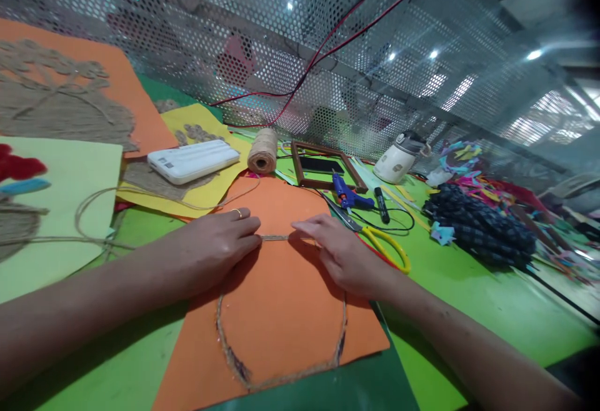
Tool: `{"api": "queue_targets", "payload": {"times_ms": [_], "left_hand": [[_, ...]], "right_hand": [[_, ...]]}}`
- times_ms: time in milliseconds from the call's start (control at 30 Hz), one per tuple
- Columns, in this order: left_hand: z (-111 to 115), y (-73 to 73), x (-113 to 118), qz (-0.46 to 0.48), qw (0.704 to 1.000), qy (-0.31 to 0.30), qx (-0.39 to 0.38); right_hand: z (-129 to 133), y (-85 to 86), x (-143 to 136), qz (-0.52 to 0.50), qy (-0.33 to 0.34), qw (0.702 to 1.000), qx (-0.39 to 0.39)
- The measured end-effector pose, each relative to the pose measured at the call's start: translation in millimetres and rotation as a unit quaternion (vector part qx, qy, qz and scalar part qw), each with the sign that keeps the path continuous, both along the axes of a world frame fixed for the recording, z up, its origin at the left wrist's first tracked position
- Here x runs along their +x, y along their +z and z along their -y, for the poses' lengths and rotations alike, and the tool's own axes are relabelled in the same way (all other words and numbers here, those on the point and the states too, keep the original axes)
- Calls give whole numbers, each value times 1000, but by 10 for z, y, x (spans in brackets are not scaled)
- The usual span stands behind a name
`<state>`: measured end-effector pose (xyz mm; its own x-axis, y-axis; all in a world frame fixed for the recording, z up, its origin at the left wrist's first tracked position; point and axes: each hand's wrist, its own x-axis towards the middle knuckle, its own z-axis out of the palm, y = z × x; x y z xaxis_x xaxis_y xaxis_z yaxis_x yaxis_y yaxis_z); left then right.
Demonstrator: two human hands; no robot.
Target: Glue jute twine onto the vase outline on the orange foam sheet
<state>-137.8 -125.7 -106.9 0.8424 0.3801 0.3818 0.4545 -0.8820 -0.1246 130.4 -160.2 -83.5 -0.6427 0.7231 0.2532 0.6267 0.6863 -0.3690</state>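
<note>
A short straight piece of jute twine (274, 237) lies across the orange sheet (281, 317), with its ends under my hands. My left hand (220, 242), with a ring on one finger, has its bent fingers closed on the twine's left part. From the other side, my right hand (344, 252) holds the right part down, index finger stretched along it and thumb lower on the paper. Below both hands a curved jute outline (295, 376) is stuck on the sheet, with dark patches at its lower corners. The fingers hide the upper ends of this outline.
Behind the sheet stand a twine spool (262, 150) and a white power bank (193, 161). To the right are yellow-handled scissors (385, 245), a blue glue gun (349, 195), a black marker (382, 205), a brown frame (300, 173) and a white bottle (398, 158). Jute-covered sheets (140, 105) lie left.
</note>
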Motion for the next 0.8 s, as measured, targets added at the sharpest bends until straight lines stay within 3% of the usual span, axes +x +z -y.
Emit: {"api": "queue_targets", "payload": {"times_ms": [133, 467, 667, 800], "left_hand": [[4, 20, 14, 14, 1000, -9, -3], [-11, -4, 0, 17, 1000, 1, -5], [3, 18, 26, 33, 999, 5, -10], [-1, -7, 24, 33, 999, 8, -19]], "right_hand": [[15, -8, -42, 73, 0, 997, 17], [25, 56, -158, 104, 27, 994, 10], [-10, 39, -106, 0, 9, 999, -53], [-46, 64, 45, -43, -4, 998, -36]]}}
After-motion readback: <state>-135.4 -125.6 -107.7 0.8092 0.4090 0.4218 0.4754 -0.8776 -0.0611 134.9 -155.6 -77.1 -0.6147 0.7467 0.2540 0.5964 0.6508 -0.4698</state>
